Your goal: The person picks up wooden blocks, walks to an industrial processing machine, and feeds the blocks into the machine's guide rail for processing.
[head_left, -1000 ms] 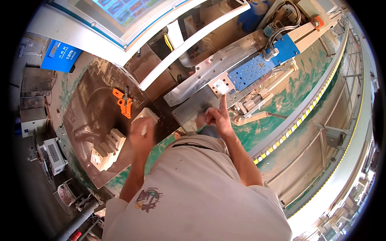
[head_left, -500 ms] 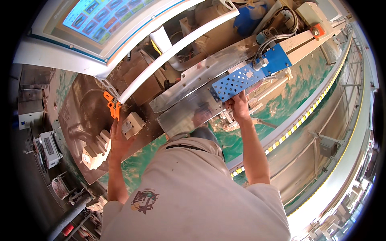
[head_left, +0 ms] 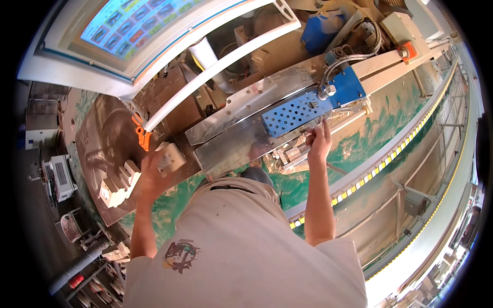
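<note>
Taking the whole view as one clock face, the left hand is between eight and nine o'clock, over the brown table, its fingers against or just beside a pale wooden block. That hand is blurred, so I cannot tell whether its grip is wide or closed on the block, which lies at about one to two o'clock from the hand. From the same hand, a pale stepped stack of wooden blocks sits on the table at eight to nine o'clock, and an orange tool lies between eleven and twelve. The right hand is near three o'clock in the view, its grip narrow, with fingers partly curled and one pointing up; I cannot tell whether it pinches anything or touches the machine. At ten to eleven o'clock from it is a blue perforated plate above a shiny metal bed, with a silver knob at twelve and a blue housing at one. A yellow-and-white striped rail passes at four to five o'clock from that hand. A lit screen stands between ten and eleven in the view, and a white curved bar crosses between eleven and twelve.
</note>
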A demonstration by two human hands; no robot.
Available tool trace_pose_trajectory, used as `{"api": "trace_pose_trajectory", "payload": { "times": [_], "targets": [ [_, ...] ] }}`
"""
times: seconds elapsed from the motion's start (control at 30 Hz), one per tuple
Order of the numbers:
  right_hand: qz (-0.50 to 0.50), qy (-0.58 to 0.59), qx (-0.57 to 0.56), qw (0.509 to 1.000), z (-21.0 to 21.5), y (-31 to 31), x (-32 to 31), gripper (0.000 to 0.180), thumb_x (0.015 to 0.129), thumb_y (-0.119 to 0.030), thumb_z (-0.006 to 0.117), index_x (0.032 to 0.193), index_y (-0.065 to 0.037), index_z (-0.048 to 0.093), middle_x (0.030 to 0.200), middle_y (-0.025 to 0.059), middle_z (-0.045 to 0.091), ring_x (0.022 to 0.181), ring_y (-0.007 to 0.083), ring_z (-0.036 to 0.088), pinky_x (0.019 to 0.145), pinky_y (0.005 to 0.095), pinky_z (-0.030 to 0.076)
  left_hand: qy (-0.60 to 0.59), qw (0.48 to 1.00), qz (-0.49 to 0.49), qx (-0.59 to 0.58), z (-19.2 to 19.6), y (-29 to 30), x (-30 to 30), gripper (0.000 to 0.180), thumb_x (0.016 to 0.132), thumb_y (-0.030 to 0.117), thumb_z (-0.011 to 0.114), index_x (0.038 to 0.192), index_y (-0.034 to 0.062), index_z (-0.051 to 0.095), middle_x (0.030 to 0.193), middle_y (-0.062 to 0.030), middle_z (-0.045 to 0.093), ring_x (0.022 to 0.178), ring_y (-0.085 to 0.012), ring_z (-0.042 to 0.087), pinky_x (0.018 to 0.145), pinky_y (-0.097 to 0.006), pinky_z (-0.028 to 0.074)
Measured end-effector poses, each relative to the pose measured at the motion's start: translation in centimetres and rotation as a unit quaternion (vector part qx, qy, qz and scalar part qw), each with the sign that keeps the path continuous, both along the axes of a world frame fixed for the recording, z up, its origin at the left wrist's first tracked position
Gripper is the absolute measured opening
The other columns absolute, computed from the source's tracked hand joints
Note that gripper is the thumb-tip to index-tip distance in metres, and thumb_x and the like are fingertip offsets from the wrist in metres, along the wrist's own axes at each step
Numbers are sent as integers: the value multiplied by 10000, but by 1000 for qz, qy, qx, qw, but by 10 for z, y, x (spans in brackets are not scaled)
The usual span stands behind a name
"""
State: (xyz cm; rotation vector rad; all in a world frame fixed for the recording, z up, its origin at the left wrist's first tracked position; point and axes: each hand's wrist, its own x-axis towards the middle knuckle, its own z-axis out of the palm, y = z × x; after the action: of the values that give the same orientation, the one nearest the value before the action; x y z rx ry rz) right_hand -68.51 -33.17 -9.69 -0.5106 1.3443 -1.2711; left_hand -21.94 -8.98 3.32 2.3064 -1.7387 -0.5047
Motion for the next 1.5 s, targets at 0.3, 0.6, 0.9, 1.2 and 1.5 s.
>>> {"api": "trace_pose_trajectory", "payload": {
  "times": [0.3, 0.6, 0.9, 1.2, 1.5],
  "targets": [
    [203, 20, 42, 978, -4, 130, 66, 349, 1038, -102, 588, 1352, 40, 638, 774, 49, 679, 551, 67, 527, 504, 236, 425, 33, 971, -219, -94, -81, -90, -131, 733, 782, 440, 848, 1395, 111, 617, 1384, -156, 565, 1293, -341, 528, 1099, -498, 396],
    [265, -44, 41, 962, 10, 156, 154, 908, 1022, -107, 588, 1715, -119, 1, 945, 155, 720, 584, 153, 577, 558, 295, 480, 120, 947, -169, -245, -92, -85, -98, 424, 851, 304, 817, 1201, 89, 711, 1348, -130, 626, 1265, -360, 571, 1050, -505, 438],
    [248, -63, 39, 966, 5, 149, 180, 1023, 997, -78, 595, 1702, -207, -136, 974, 173, 710, 625, 173, 634, 602, 322, 555, 20, 970, 70, -232, -87, 27, 21, 507, 839, 199, 818, 1311, 115, 654, 1453, -124, 579, 1324, -382, 532, 1082, -525, 424],
    [237, -64, 36, 969, 3, 147, 183, 1039, 975, -64, 607, 1696, -197, -130, 979, 178, 714, 645, 177, 660, 602, 319, 568, 42, 987, 82, -131, -96, 49, 48, 861, 771, 226, 901, 1526, 128, 498, 1634, -169, 387, 1486, -422, 378, 1220, -524, 352],
    [241, -63, 30, 968, 3, 146, 182, 1080, 953, -83, 621, 1701, -204, -149, 950, 167, 714, 616, 165, 645, 546, 300, 542, 19, 993, 58, -104, -89, 44, 54, 882, 745, 118, 890, 1534, 129, 496, 1614, -162, 415, 1484, -400, 399, 1222, -501, 374]
  ]
}}
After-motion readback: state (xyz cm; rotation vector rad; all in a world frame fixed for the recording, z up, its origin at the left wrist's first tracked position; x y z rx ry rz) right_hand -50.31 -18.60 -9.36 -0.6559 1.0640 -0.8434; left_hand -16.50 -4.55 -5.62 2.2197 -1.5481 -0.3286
